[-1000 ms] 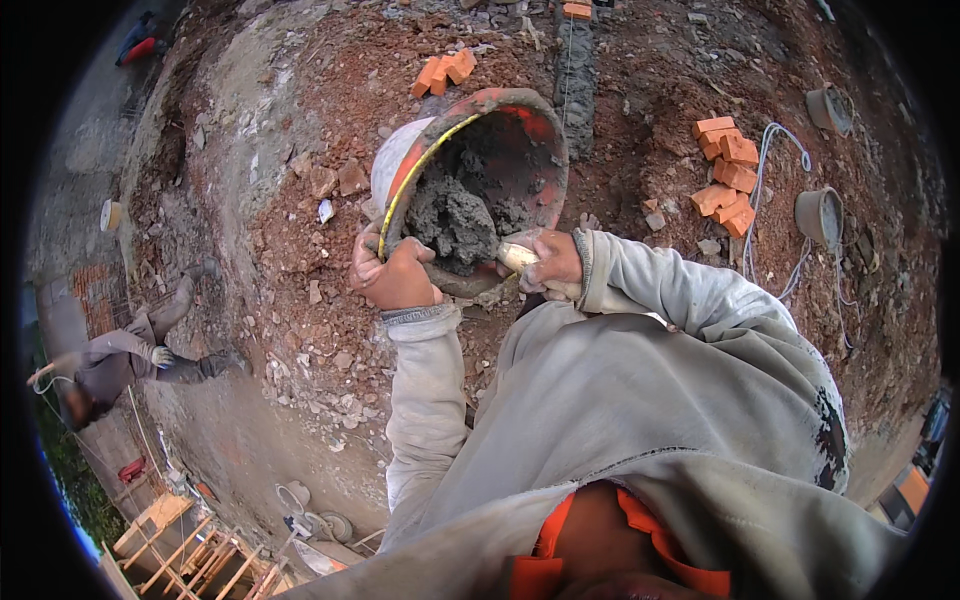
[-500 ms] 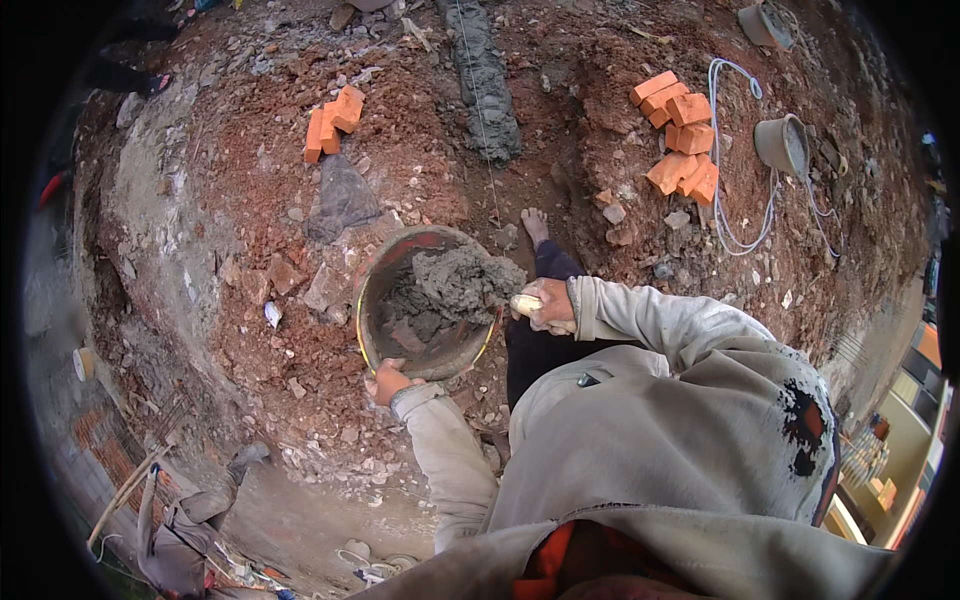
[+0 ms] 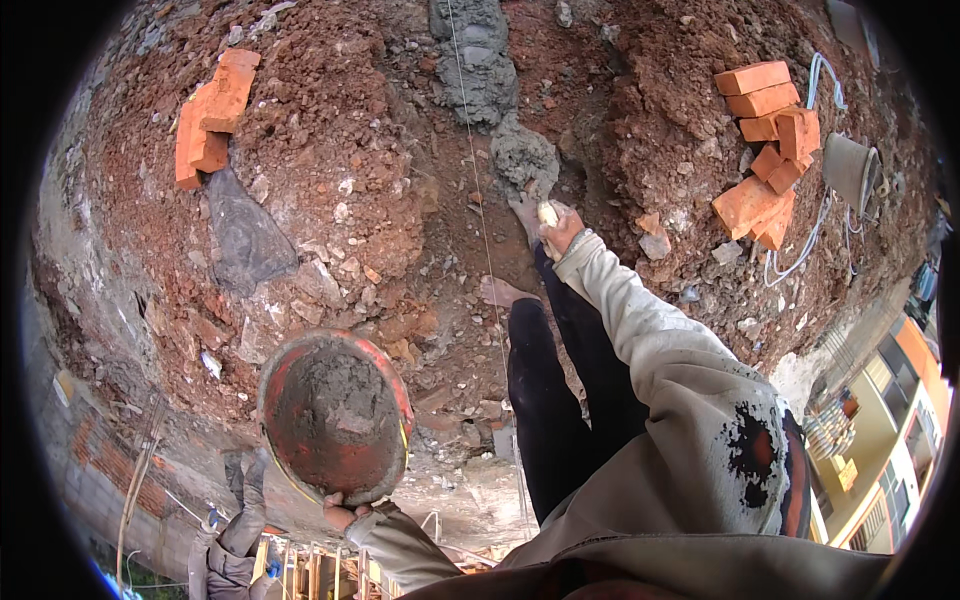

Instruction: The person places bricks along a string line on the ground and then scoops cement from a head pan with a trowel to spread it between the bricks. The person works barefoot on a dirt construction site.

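My left hand [image 3: 345, 513] grips the near rim of a round, mortar-smeared red basin [image 3: 290, 420], which is tilted toward the left. Some grey mortar [image 3: 345, 395] lies inside it. Out ahead, my right hand [image 3: 566, 230] is closed around the pale handle of a trowel [image 3: 547, 213]; its blade is hidden under mortar. A lump of wet mortar [image 3: 525, 158] sits just beyond that hand, at the near end of a grey mortar strip [image 3: 472, 65]. Whether the lump rests on the ground or partly on the blade, I cannot tell.
A taut string [image 3: 485, 240] runs along the trench beside my bare feet [image 3: 503, 293]. Orange bricks are stacked at left [image 3: 215, 115] and right [image 3: 765, 150]. A dark plastic sheet [image 3: 245, 235], a grey bucket [image 3: 850, 170] and rubble lie around. Another person [image 3: 235, 535] is at lower left.
My right hand has moved forward from the basin with the mortar, which is now by the strip's near end. My left hand has drawn the basin back and left, tilting it.
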The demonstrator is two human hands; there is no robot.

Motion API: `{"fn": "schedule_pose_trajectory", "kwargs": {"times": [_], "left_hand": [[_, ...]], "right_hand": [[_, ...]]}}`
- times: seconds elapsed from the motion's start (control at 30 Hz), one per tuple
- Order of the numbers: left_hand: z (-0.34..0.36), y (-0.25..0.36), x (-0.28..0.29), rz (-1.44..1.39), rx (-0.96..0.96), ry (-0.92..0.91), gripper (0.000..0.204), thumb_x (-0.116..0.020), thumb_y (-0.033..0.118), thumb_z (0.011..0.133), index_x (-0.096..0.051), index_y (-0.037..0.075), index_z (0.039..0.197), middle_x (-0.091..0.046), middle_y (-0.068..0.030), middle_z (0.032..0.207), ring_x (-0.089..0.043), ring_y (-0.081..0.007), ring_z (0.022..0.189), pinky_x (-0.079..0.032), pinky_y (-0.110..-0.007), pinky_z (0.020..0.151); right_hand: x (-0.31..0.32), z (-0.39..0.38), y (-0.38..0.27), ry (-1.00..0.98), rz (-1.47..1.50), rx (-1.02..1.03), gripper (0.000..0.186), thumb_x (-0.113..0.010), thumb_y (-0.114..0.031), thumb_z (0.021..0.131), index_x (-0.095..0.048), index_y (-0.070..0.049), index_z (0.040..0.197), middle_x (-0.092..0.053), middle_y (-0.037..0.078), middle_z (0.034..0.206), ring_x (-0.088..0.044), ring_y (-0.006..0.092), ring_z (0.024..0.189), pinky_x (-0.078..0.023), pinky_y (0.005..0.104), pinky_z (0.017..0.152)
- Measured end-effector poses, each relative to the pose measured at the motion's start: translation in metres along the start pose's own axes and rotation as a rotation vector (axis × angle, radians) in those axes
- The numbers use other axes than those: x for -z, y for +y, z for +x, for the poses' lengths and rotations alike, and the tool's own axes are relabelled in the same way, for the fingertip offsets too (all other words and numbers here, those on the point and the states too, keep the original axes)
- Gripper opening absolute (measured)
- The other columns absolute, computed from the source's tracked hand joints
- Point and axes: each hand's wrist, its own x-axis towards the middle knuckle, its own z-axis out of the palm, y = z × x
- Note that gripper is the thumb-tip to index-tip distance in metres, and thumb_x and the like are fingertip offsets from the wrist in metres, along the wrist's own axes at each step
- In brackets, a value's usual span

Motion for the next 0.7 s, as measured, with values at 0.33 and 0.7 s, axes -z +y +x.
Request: {"fn": "schedule_pose_trajectory", "kwargs": {"times": [0.33, 0.7], "left_hand": [[0.037, -0.004, 0.036, 0.145, -0.057, 0.104, 0.046, -0.058, 0.023, 0.055, -0.062, 0.007, 0.098, -0.060, -0.0074, 0.097, -0.054, -0.0256, 0.074, -0.042, -0.037, 0.061], [0.046, -0.003, 0.036, 0.162, -0.084, 0.100, 0.047, -0.060, 0.020, 0.055, -0.062, 0.002, 0.098, -0.062, -0.0134, 0.099, -0.059, -0.0298, 0.086, -0.047, -0.044, 0.078]], "right_hand": [[-0.051, 0.112, 0.098, 0.323, -0.520, -0.290, 0.062, -0.058, -0.036, 0.077, -0.040, -0.009, 0.130, -0.057, 0.023, 0.115, -0.051, 0.0431, 0.110, -0.037, 0.0454, 0.099], [-0.009, 0.191, 0.111, 0.174, -0.695, -0.198, 0.048, -0.048, -0.042, 0.086, -0.058, -0.004, 0.112, -0.061, 0.024, 0.107, -0.055, 0.0406, 0.107, -0.044, 0.0444, 0.092]]}}
